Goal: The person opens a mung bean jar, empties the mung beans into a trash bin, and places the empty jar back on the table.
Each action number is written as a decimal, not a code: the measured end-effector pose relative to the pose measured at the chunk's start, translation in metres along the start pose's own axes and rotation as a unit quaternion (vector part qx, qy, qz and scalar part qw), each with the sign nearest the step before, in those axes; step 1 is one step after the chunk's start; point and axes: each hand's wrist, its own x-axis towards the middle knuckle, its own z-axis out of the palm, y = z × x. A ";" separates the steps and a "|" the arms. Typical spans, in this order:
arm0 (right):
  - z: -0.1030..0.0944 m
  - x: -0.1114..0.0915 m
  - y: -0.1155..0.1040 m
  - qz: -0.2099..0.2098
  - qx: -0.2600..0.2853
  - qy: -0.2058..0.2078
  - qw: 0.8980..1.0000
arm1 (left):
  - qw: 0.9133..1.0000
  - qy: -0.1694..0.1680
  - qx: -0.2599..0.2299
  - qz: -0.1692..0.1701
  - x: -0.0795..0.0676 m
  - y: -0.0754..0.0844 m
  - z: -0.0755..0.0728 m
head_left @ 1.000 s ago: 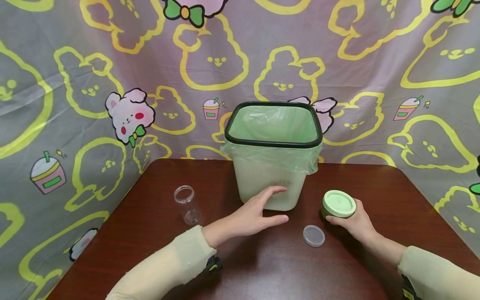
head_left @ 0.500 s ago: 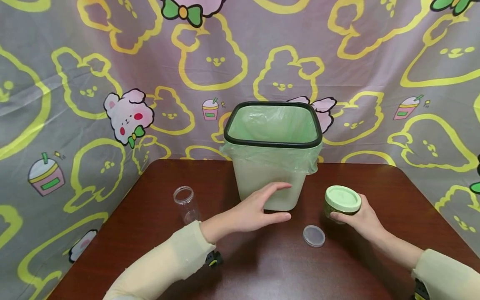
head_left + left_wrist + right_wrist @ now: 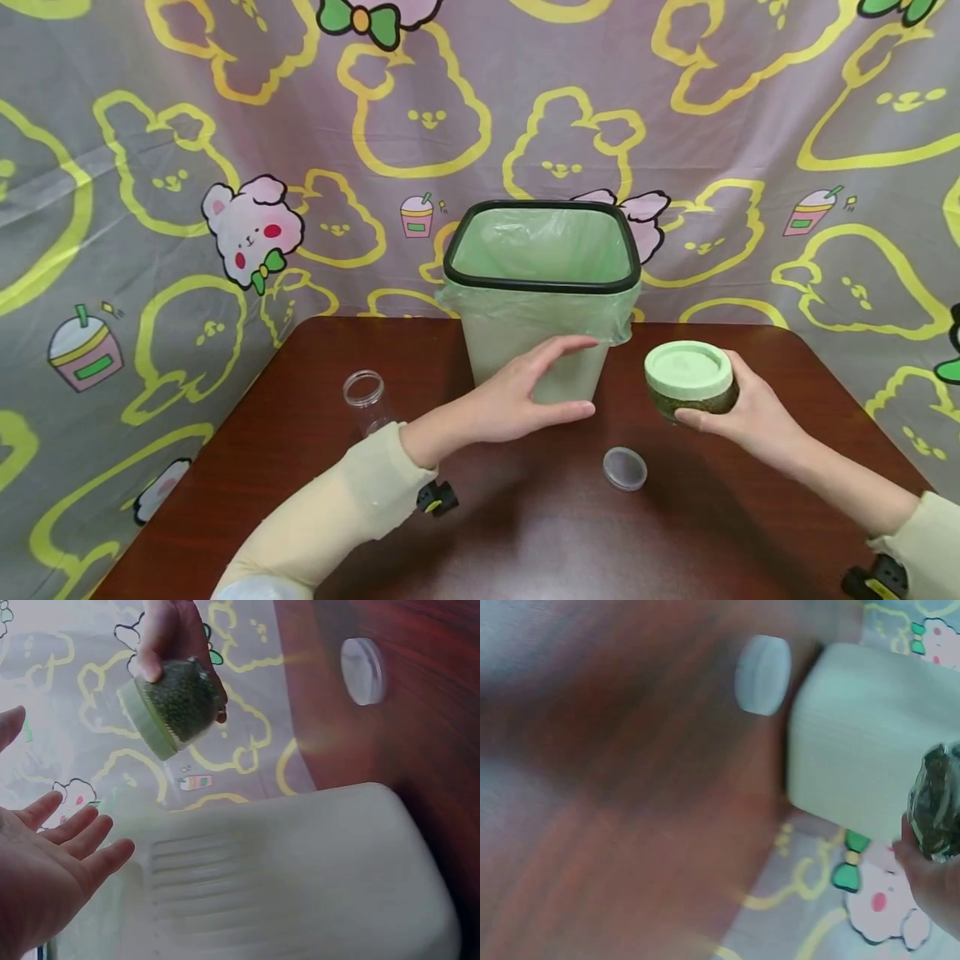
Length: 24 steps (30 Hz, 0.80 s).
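Note:
My right hand (image 3: 757,417) grips a clear jar (image 3: 182,701) by its side, lifted above the table. Small dark green grains fill the jar, and a light green lid (image 3: 688,371) tops it. In the head view my left hand (image 3: 517,396) hovers in front of the bin (image 3: 540,333), fingers extended and thumb apart, with nothing in it. The left wrist view shows those fingers (image 3: 82,836) spread, apart from the jar. Between and below the hands, a small clear round lid (image 3: 625,468) lies on the table.
The light bin with a black rim and green liner bag stands at the back middle of the brown table (image 3: 540,542). A clear uncovered jar (image 3: 365,400) stands at the left, partly behind the left forearm. A patterned curtain (image 3: 420,100) hangs behind.
My right hand has raised the lidded jar from the table, up and slightly right. My left hand has risen slightly toward the right, still empty.

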 end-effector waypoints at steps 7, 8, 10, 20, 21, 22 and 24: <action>-0.024 0.007 -0.018 -0.052 0.000 -0.007 0.999 | 0.999 0.006 -0.034 0.027 0.010 0.011 -0.007; -0.028 0.008 -0.021 -0.055 0.002 -0.008 0.998 | 0.999 0.007 -0.038 0.030 0.011 0.013 -0.008; -0.034 0.010 -0.027 -0.058 -0.002 -0.008 0.998 | 0.998 0.011 -0.045 0.034 0.013 0.017 -0.010; -0.051 0.020 -0.044 -0.081 0.019 -0.020 0.996 | 0.997 0.013 -0.066 0.047 0.028 0.034 -0.015; -0.052 0.020 -0.045 -0.085 0.025 -0.021 0.996 | 0.997 0.012 -0.066 0.045 0.030 0.035 -0.016; -0.052 0.020 -0.045 -0.091 0.032 -0.023 0.995 | 0.997 0.011 -0.066 0.044 0.031 0.036 -0.016; -0.052 0.021 -0.046 -0.100 0.044 -0.030 0.994 | 0.997 0.008 -0.067 0.037 0.034 0.038 -0.017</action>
